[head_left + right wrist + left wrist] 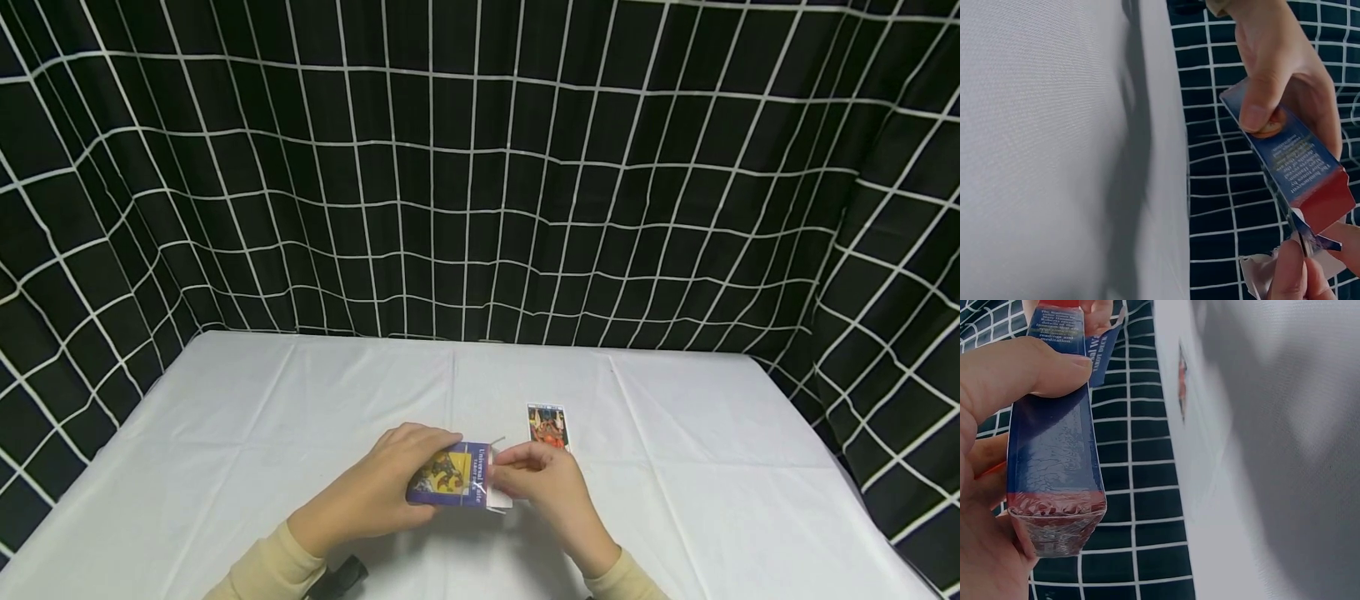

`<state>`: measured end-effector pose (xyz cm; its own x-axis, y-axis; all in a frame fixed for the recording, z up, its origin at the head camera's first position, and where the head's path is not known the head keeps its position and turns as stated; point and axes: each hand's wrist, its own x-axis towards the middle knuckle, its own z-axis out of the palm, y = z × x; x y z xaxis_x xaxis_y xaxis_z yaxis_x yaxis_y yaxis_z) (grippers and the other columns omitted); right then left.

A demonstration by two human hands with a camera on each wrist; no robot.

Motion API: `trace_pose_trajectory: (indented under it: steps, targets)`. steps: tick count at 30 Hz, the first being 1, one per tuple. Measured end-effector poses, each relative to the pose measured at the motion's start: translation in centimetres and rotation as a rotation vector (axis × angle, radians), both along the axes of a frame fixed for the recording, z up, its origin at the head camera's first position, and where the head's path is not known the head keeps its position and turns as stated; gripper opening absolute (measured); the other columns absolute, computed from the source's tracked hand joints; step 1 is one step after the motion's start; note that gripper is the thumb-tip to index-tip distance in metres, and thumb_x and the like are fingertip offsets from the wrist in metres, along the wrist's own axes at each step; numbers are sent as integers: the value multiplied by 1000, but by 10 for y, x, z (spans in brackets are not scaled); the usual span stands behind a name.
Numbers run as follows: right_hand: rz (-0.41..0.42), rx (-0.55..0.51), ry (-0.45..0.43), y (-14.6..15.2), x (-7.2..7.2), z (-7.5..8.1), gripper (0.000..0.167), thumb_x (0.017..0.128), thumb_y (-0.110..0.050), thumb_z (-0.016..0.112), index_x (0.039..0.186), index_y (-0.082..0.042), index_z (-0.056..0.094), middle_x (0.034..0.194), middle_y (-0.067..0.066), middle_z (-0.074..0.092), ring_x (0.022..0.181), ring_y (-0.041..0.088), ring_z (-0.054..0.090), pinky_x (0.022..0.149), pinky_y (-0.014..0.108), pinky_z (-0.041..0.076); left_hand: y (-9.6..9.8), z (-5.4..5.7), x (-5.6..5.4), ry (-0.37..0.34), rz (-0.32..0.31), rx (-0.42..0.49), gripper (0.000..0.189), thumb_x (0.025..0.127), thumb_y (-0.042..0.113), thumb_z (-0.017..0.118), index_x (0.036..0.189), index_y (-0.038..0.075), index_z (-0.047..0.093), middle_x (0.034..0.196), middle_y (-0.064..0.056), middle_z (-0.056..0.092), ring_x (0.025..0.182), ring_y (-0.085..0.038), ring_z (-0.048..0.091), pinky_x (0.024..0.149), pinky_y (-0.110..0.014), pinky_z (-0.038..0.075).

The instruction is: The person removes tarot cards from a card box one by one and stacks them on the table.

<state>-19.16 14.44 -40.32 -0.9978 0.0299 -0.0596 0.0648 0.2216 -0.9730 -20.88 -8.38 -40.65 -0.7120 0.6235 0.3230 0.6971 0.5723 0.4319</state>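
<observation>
A blue tarot deck box point(444, 479) with a yellow picture on its front is held over the table by my left hand point(382, 483). In the left wrist view the thumb point(1060, 369) presses one narrow side and clear wrap crinkles at the near end. The opposite end stands open, with a red flap point(1325, 203) folded out and white flaps around it. My right hand point(551, 496) pinches at that open end with thumb and fingertips point(1288, 272); I cannot tell whether flap or cards lie between them.
A picture card point(548, 425) lies face up on the white tablecloth point(675, 500), just beyond the right hand. A dark object point(339, 577) shows beside the left sleeve. Black curtain point(480, 183) with a white grid surrounds the table's back and sides.
</observation>
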Motion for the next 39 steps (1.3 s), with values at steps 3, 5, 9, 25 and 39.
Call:
trace_pose_trajectory:
  steps: [3, 5, 9, 25, 39]
  targets:
    - [-19, 21, 7, -3, 0, -1, 22, 76, -8, 81, 90, 5, 71, 78, 7, 73, 68, 11, 65, 63, 21, 57, 0, 0, 0, 3, 2, -1, 77, 72, 16, 79, 143, 9, 50, 138, -3, 59, 127, -21, 52, 109, -47, 42]
    - [-24, 34, 16, -4, 1, -2, 21, 75, -7, 81, 89, 4, 71, 78, 6, 73, 67, 11, 64, 62, 20, 56, 0, -1, 0, 3, 4, 0, 77, 72, 16, 79, 143, 10, 50, 138, -3, 59, 127, -21, 52, 109, -46, 42]
    - [-18, 51, 29, -5, 1, -2, 20, 74, -6, 80, 89, 4, 70, 79, 7, 72, 68, 12, 64, 62, 19, 55, 0, -1, 0, 2, 12, 4, 77, 72, 16, 79, 143, 11, 50, 138, -3, 59, 128, -21, 52, 109, -47, 43]
    - [78, -17, -1, 11, -3, 7, 45, 76, -1, 77, 117, 11, 64, 83, 6, 68, 70, 10, 66, 68, 28, 61, -2, 0, -2, 20, 20, -6, 77, 72, 17, 80, 143, 10, 50, 138, -2, 59, 127, -20, 52, 109, -46, 43]
    - [85, -13, 28, 19, -6, 7, 29, 85, -4, 70, 110, 10, 67, 89, 10, 73, 72, 13, 69, 68, 29, 62, -2, 1, 0, -23, 30, -1, 78, 72, 20, 81, 143, 12, 50, 139, -2, 58, 129, -20, 51, 110, -46, 42]
